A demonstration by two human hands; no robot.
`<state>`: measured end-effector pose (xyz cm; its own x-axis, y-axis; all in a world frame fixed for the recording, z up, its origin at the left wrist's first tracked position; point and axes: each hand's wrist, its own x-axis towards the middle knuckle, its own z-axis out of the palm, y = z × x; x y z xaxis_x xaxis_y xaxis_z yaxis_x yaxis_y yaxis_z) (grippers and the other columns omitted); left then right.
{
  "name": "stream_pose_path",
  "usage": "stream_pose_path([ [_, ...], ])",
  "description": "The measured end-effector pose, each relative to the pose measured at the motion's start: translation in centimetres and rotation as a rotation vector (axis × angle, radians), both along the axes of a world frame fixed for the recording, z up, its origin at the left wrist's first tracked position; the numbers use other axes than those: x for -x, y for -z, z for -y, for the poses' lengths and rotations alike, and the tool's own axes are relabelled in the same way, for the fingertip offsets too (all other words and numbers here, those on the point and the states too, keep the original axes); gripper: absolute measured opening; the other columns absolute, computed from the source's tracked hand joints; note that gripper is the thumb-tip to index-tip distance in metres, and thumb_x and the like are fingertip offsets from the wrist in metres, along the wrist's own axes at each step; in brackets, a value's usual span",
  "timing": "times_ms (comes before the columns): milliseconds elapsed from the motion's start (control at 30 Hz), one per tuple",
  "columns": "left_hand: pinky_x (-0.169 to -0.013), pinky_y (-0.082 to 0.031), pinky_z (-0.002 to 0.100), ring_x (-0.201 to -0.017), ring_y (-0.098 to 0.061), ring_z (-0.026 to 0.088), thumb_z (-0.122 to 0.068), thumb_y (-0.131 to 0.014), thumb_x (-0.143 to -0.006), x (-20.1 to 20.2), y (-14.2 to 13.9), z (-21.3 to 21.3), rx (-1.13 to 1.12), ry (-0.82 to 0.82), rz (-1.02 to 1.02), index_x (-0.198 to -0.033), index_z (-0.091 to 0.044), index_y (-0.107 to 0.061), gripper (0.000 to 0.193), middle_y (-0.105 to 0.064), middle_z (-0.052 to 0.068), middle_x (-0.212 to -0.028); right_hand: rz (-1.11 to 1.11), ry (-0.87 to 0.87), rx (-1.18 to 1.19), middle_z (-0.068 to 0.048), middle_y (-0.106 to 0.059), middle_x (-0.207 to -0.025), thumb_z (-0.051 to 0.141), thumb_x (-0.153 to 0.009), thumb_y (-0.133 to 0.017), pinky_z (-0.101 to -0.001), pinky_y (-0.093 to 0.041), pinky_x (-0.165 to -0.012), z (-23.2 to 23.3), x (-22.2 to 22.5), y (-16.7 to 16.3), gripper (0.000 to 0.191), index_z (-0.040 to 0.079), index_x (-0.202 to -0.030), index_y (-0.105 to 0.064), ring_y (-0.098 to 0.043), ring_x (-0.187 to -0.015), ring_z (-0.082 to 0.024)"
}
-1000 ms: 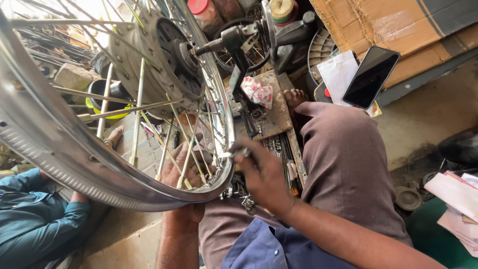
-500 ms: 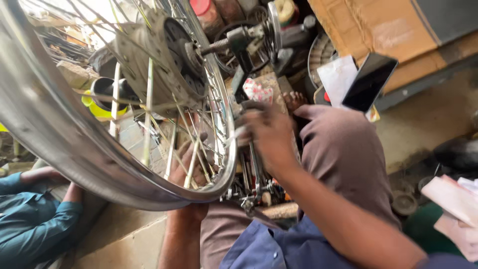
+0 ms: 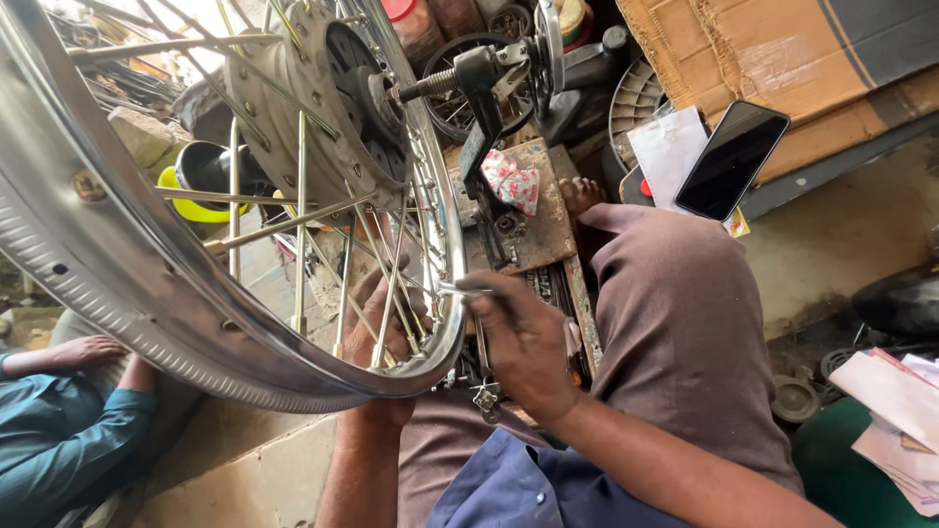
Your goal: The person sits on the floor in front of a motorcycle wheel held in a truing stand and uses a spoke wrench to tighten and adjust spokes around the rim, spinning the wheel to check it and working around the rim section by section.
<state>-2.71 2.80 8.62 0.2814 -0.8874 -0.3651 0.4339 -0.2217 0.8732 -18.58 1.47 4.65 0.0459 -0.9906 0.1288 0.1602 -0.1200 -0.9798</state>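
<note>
Head view looks down on a person sitting low with a big spoked wheel (image 3: 196, 244) held up in front of them. Its shiny metal rim (image 3: 127, 313) curves from the far left down to the near middle, and the round hub (image 3: 313, 108) sits on a dark stand (image 3: 484, 88) with a threaded rod.

His right hand (image 3: 523, 342) is just to the right of the rim, near its lowest part. Its fingers (image 3: 489, 290) are pressed together, pinching a small thin metal tool (image 3: 458, 289) that touches the rim where a spoke meets it.

His left hand (image 3: 386, 323) is behind the spokes (image 3: 391, 284), so you see it through them. Its fingers are curled around the spokes close to the rim, holding the wheel steady.

Under the hands lies a dirty wooden board (image 3: 538, 220) with a small red and white packet (image 3: 514, 181) on it. The person's knee in brown trousers (image 3: 675, 323) is to the right. A black phone (image 3: 732, 159) leans against cardboard (image 3: 773, 59) at the far right, beside a white paper (image 3: 665, 147). Someone else in a teal sleeve (image 3: 59, 440) sits at the near left, one hand (image 3: 88, 350) resting by the rim. A yellow and black bowl (image 3: 201, 181) sits behind the wheel.
</note>
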Motion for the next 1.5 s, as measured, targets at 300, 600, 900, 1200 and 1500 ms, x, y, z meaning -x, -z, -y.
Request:
stream_pose_path([
  [300, -0.071, -0.056, 0.024, -0.082, -0.063, 0.01, -0.029, -0.055, -0.102, 0.6, -1.7, 0.3, 0.065, 0.146, 0.524, -0.136, 0.006, -0.058, 0.049, -0.064, 0.007, -0.106, -0.318, 0.037, 0.415, -0.01, -0.074, -0.114, 0.019, -0.111, -0.059, -0.0301, -0.059, -0.091, -0.4, 0.2, 0.1, 0.019, 0.01, -0.127, -0.065, -0.072, -0.106, -0.018],
  [600, -0.066, -0.056, 0.025, -0.077, -0.068, 0.011, -0.032, -0.057, -0.097, 0.7, -1.6, 1.1, -0.2, 0.01, 0.243, -0.131, 0.002, -0.06, 0.049, -0.069, 0.007, -0.088, 0.095, -0.088, -0.455, -0.009, -0.077, -0.094, 0.018, -0.101, -0.056, -0.0274, -0.06, -0.057, 5.2, -0.3, -2.1, 0.03, 0.006, -0.127, -0.064, -0.072, -0.069, -0.01],
  [900, -0.082, -0.049, 0.037, -0.097, -0.059, 0.021, -0.039, -0.055, -0.103, -0.1, 1.9, 2.1, 0.031, 0.043, 0.323, -0.139, 0.004, -0.055, 0.056, -0.062, 0.013, -0.111, 0.154, 0.096, -0.218, -0.011, -0.075, -0.093, 0.014, -0.103, -0.066, -0.0282, -0.064, -0.068, 5.6, 1.2, 0.2, 0.022, -0.002, -0.119, -0.066, -0.073, -0.073, -0.014],
  [1200, -0.107, -0.046, 0.047, -0.127, -0.053, 0.03, -0.054, -0.04, -0.105, -0.2, 0.9, 0.0, -0.045, 0.072, -0.001, -0.15, 0.001, -0.042, 0.071, -0.054, 0.019, -0.138, 0.011, -0.05, -0.178, -0.004, -0.075, -0.104, 0.016, -0.103, -0.055, -0.0259, -0.062, -0.073, 5.3, 0.6, -0.3, 0.028, 0.005, -0.127, -0.064, -0.073, -0.083, -0.011],
  [1500, -0.085, -0.059, 0.034, -0.101, -0.07, 0.02, -0.035, -0.055, -0.107, 0.5, -0.3, -0.3, 0.088, 0.016, 0.093, -0.137, 0.005, -0.057, 0.05, -0.07, 0.013, -0.114, -0.192, -0.195, -0.081, -0.005, -0.074, -0.097, 0.015, -0.105, -0.058, -0.0264, -0.057, -0.074, 5.0, -0.5, 0.8, 0.017, 0.009, -0.118, -0.067, -0.07, -0.084, -0.01],
])
